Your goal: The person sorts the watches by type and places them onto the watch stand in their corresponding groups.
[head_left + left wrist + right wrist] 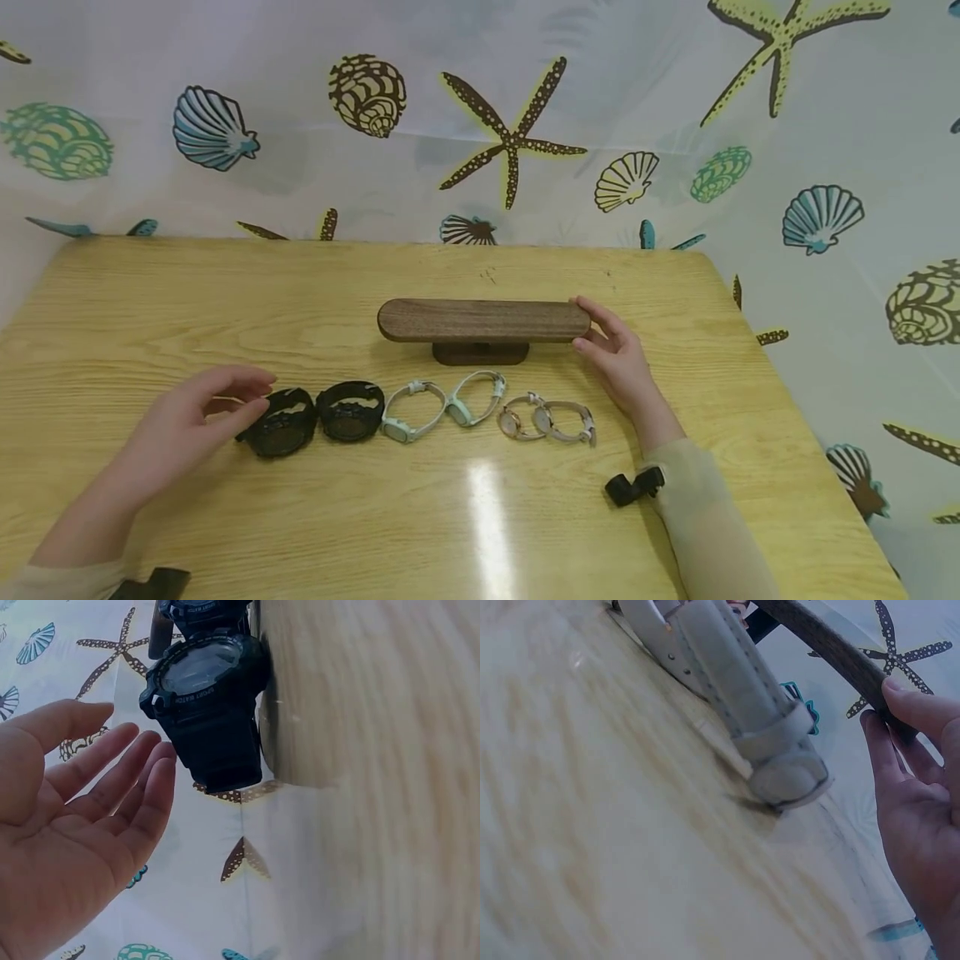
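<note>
A dark wooden display stand, with a rounded bar on a short base, stands towards the back of the table. My right hand pinches the bar's right end between thumb and fingers; the right wrist view shows this grip on the dark bar. My left hand is beside the leftmost black sports watch. In the left wrist view its fingers are loosely bent next to the black watch, with nothing in them. A second black watch sits just right of the first.
Further right in the row come two pale watches, then a watch with a gold-toned case and a grey-strapped watch. All lie on the wooden table. A shell-patterned cloth hangs behind it.
</note>
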`<control>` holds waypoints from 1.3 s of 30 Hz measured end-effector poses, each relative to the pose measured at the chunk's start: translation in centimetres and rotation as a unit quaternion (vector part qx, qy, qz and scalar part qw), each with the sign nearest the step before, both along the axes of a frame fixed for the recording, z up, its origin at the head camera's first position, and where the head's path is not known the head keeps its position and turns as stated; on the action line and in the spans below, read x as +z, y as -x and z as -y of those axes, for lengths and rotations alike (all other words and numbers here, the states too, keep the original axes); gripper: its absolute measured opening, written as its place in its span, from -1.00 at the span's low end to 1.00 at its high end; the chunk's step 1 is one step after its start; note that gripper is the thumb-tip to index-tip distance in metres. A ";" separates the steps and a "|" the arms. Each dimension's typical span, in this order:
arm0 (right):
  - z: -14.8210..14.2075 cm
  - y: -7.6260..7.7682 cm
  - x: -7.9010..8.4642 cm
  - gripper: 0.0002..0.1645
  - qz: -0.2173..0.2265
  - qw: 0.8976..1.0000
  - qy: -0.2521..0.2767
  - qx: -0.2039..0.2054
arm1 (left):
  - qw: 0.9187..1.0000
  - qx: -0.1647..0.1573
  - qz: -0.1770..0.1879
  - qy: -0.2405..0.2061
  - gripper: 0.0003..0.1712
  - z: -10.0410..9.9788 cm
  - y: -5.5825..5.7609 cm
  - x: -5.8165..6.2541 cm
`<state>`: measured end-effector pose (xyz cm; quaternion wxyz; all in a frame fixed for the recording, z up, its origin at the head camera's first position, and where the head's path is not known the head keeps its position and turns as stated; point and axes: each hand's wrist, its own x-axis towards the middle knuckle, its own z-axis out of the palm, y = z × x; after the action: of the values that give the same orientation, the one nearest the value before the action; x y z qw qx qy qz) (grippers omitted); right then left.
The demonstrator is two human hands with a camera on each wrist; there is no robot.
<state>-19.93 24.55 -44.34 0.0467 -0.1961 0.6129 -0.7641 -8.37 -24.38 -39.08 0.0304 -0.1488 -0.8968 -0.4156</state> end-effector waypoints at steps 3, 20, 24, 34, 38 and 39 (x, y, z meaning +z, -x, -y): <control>0.2 0.0 0.1 -0.34 0.003 1.000 0.004 -0.004 | 0.999 -0.011 0.001 0.030 -0.68 -0.2 -0.2 0.4; 0.3 0.0 0.4 -0.33 0.004 1.000 0.010 -0.011 | 0.969 -0.100 0.085 0.212 -0.63 -1.7 1.6 1.5; 0.4 -0.1 0.4 -0.33 0.005 1.000 0.008 -0.011 | 0.964 -0.102 0.104 0.222 -0.70 -1.9 2.0 1.6; 0.2 -0.1 0.2 -0.33 0.002 1.000 0.008 -0.009 | 0.970 -0.096 0.090 0.205 -0.73 -1.8 3.3 3.0; 0.2 0.0 0.1 -0.34 -0.002 1.000 0.009 -0.005 | 0.975 -0.071 0.085 0.193 -0.68 -2.1 4.0 4.2; 0.2 0.0 0.1 -0.34 -0.003 1.000 0.010 -0.004 | 0.977 -0.062 0.083 0.188 -0.67 -2.3 4.2 4.5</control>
<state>-19.90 24.38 -44.26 0.0398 -0.1967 0.6062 -0.7696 -12.52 -22.12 -34.57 -0.0989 -0.1723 -0.9472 -0.2515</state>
